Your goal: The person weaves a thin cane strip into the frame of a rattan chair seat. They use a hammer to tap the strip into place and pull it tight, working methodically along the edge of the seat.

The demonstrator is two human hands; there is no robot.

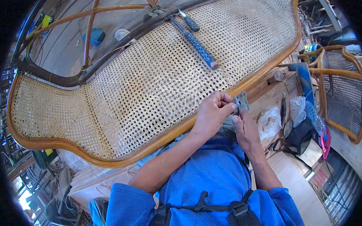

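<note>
My right hand [248,133] grips a small flat grey piece [242,99], its kind unclear, just beyond the near rim of a woven cane panel [160,78]. Close against that piece, my left hand [213,115] is closed in a pinch; whatever lies between its fingertips is too small to make out. The panel has a varnished wooden frame [177,129] curving along its near side. On the cane lie a long tool with a blue patterned handle [200,50] and a short knife with a dark wrapped handle [191,23].
Clear plastic bags [270,122] and a plastic bottle [316,118] lie to the right, beside a dark bag [299,136]. A smaller cane-panelled frame [343,93] stands at far right. Bent cane poles [90,32] rise beyond the panel, near a blue object [94,36].
</note>
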